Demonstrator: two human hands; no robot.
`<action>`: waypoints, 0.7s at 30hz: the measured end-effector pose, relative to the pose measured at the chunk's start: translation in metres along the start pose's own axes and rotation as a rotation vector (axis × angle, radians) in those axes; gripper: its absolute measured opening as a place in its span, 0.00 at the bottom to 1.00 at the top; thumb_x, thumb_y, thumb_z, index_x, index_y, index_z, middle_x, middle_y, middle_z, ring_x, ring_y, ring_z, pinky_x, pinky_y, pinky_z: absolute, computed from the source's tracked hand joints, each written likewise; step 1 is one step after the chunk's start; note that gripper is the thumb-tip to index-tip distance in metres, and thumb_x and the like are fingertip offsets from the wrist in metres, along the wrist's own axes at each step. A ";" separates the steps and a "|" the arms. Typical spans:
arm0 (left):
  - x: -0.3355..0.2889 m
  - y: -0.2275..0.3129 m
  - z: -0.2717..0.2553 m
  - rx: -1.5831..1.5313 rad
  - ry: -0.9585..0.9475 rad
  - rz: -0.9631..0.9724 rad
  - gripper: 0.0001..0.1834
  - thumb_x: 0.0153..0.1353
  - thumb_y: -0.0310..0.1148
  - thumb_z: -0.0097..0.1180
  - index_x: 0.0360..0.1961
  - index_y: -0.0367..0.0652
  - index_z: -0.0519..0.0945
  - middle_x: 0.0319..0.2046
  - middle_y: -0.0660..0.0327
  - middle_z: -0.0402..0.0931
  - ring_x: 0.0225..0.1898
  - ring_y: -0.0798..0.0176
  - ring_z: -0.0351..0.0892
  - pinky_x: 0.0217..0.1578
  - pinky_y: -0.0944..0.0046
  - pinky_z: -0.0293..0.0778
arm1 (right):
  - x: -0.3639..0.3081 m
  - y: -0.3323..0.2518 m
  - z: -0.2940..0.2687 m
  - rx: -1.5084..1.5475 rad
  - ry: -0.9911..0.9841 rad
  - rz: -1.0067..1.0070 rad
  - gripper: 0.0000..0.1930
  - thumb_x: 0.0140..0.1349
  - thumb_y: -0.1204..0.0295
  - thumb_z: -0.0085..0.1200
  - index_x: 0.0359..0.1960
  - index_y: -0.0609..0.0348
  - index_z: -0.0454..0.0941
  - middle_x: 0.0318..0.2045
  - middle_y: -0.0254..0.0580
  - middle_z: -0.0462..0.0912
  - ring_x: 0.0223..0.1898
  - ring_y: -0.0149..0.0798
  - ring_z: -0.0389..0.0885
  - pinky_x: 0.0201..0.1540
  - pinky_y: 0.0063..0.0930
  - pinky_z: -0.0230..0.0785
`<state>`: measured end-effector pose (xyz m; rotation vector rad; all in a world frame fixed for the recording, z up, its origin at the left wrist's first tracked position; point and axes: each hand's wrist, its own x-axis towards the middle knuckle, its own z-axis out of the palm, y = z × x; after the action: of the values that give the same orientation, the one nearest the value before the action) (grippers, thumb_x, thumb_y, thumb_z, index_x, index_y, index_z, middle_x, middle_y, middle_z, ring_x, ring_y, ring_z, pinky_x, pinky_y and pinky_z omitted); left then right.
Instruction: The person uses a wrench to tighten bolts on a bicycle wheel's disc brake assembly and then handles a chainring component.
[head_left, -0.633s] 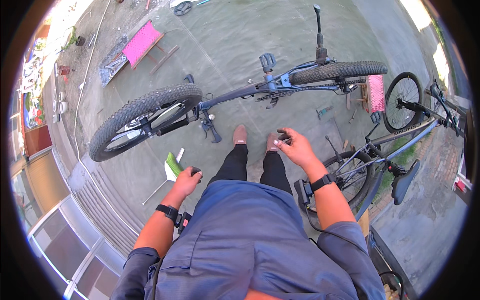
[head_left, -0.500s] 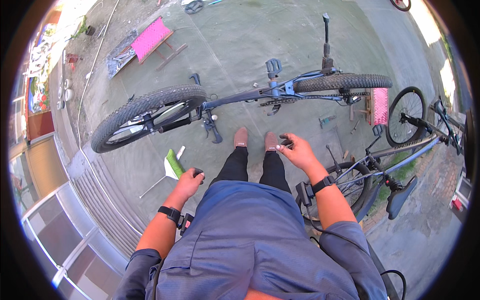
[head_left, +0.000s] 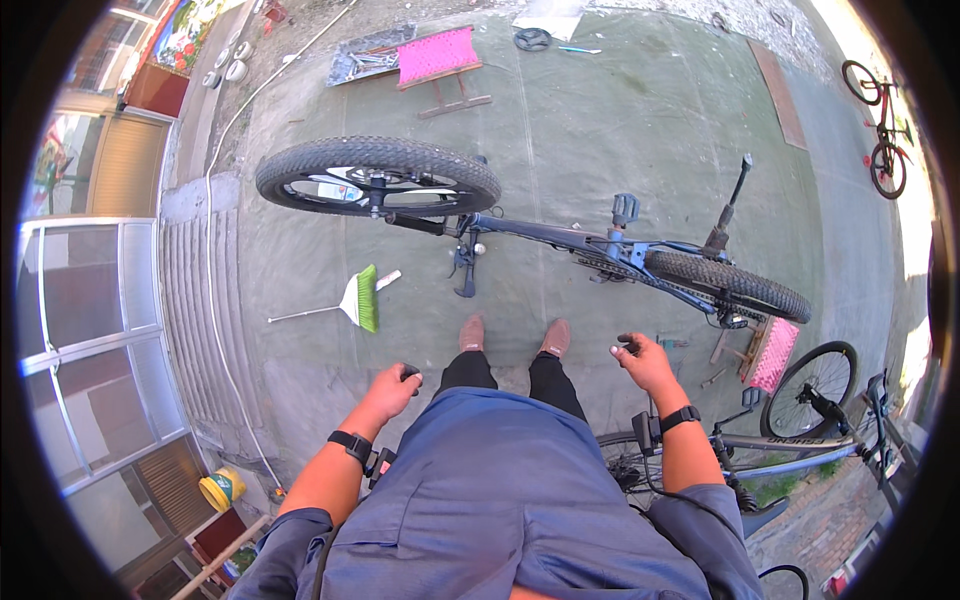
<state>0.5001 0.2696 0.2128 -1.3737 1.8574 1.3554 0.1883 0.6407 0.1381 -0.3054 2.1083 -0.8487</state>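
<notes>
My left hand (head_left: 393, 389) hangs beside my left thigh, fingers loosely curled and apart from the thumb, with nothing visible in it. On the other side, my right hand (head_left: 645, 362) is held out past my right shoe, its fingers bent and darkened at the tips; a small white spot shows at the thumb, perhaps its nail. Neither hand touches anything. Beyond my feet a blue-grey bicycle (head_left: 560, 236) lies across the mat, its handlebar on the ground. Closest to my left hand is a broom (head_left: 366, 300) with green bristles.
A second bicycle (head_left: 790, 442) stands at my right, beside a pink woven stool (head_left: 772, 355). Another pink stool (head_left: 437, 56) adjoins a metal tray (head_left: 368, 58) of tools. Steps (head_left: 203, 290) and a hose (head_left: 212, 250) lie left; a red bicycle (head_left: 884, 130) stands far right.
My view has turned left and I have moved back from the lying bicycle, which now appears farther right. My right hand has moved outward from my shoe. Both hands stay empty.
</notes>
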 end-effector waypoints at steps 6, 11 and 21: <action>-0.012 -0.043 -0.037 -0.188 0.059 -0.026 0.19 0.64 0.38 0.54 0.46 0.31 0.76 0.38 0.54 0.81 0.37 0.62 0.81 0.38 0.63 0.75 | 0.007 -0.064 0.037 -0.186 -0.116 0.059 0.25 0.58 0.54 0.62 0.49 0.61 0.79 0.39 0.52 0.85 0.42 0.47 0.84 0.46 0.35 0.75; -0.002 -0.120 -0.096 -0.344 0.096 -0.071 0.18 0.64 0.37 0.54 0.46 0.32 0.76 0.39 0.54 0.81 0.37 0.63 0.81 0.38 0.63 0.75 | 0.028 -0.144 0.104 -0.289 -0.162 -0.043 0.24 0.60 0.56 0.61 0.51 0.62 0.78 0.40 0.51 0.85 0.43 0.42 0.84 0.47 0.33 0.75; -0.008 -0.223 -0.259 -0.504 0.292 -0.183 0.17 0.62 0.35 0.55 0.44 0.31 0.78 0.38 0.54 0.82 0.37 0.63 0.82 0.40 0.64 0.76 | 0.060 -0.325 0.241 -0.352 -0.377 -0.185 0.23 0.62 0.59 0.61 0.52 0.63 0.77 0.39 0.49 0.85 0.42 0.38 0.83 0.46 0.31 0.75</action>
<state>0.7510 0.0381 0.2286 -2.0333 1.5599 1.6664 0.3125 0.2579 0.2131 -0.7927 1.8797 -0.4693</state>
